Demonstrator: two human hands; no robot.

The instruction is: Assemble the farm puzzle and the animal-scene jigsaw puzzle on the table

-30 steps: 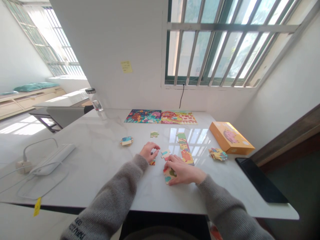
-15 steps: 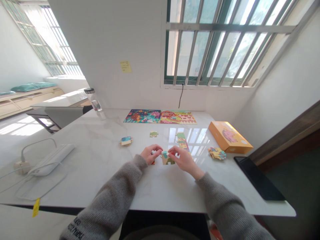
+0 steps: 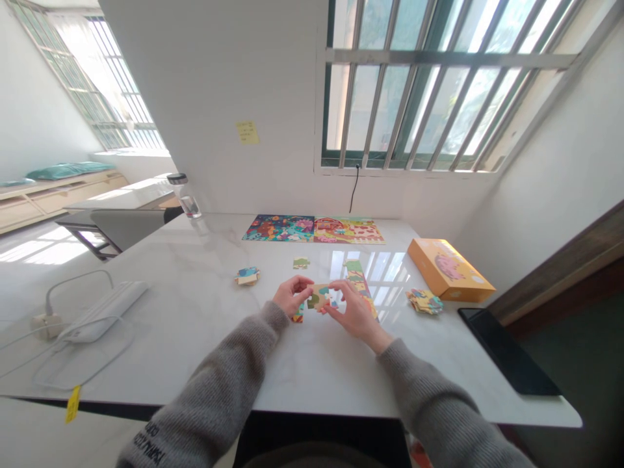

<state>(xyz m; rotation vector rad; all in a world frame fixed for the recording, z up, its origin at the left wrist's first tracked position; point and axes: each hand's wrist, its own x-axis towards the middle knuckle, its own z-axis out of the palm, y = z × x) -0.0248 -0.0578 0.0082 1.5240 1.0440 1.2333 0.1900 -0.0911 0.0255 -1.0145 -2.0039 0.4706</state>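
Note:
Between my two hands a green and tan puzzle piece (image 3: 318, 297) is held up over the table. The fingers of my left hand (image 3: 294, 294) pinch its left edge, and those of my right hand (image 3: 351, 308) pinch its right edge. Under my left fingertips lies another colourful puzzle piece (image 3: 298, 316), partly hidden. A strip of joined puzzle pieces (image 3: 356, 275) runs beside my right hand, which covers part of it. Farther back a single green puzzle piece (image 3: 301, 262) lies by itself.
Small piles of puzzle pieces lie left (image 3: 247, 276) and right (image 3: 425, 301). Two colourful pictures (image 3: 314, 229) lie near the wall. An orange box (image 3: 449, 269) and a black tablet-like slab (image 3: 507, 351) are at right; a bottle (image 3: 188, 198) and a power strip (image 3: 104, 311) at left.
The puzzle piece has turned in my fingers and shifted slightly left, its green part now at the left. My left hand now grips its edge too.

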